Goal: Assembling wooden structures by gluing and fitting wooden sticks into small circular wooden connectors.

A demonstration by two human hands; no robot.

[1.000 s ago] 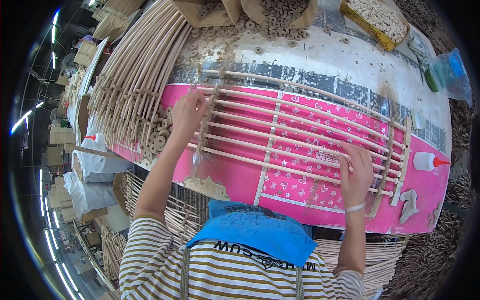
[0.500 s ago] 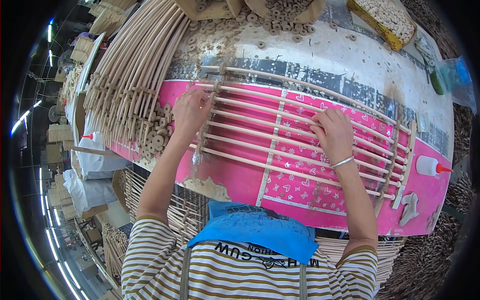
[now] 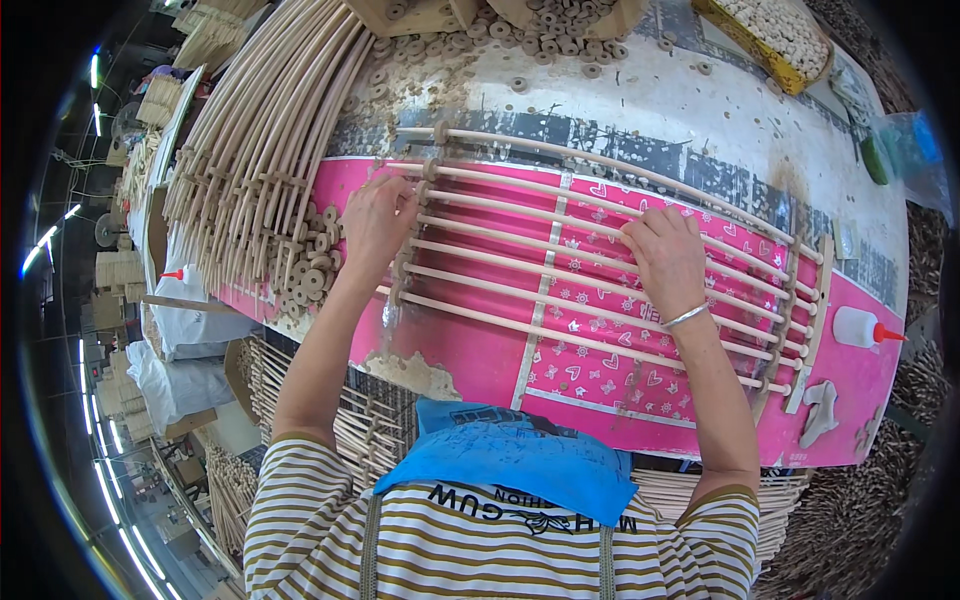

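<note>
Several long pale wooden rods lie side by side across a pink patterned sheet [image 3: 470,350], with small brown wooden rings near both ends. My left hand [image 3: 378,222] is closed at the left end of the third wooden rod [image 3: 520,211] from the far side, next to a ring [image 3: 420,189]; its fingers partly hide that end. Farther right, my right hand [image 3: 668,255] has its thumb and fingers pinched on the same rod. Beyond both hands lies the farthest rod [image 3: 600,160]. At the right ends, the rods come up to a wooden strip [image 3: 823,270].
A big bundle of ringed rods [image 3: 270,120] leans at the left, beside a pile of loose rings [image 3: 315,265]. More rings [image 3: 550,40] lie at the back. A yellow tray [image 3: 790,75] holds small pale pieces. At right are a white bottle [image 3: 855,327] and a crumpled glove-like cloth [image 3: 819,415].
My right hand's fingers have drawn closer together on the rod. The left hand has barely shifted, staying at the rod's left end. The rods lie almost as before.
</note>
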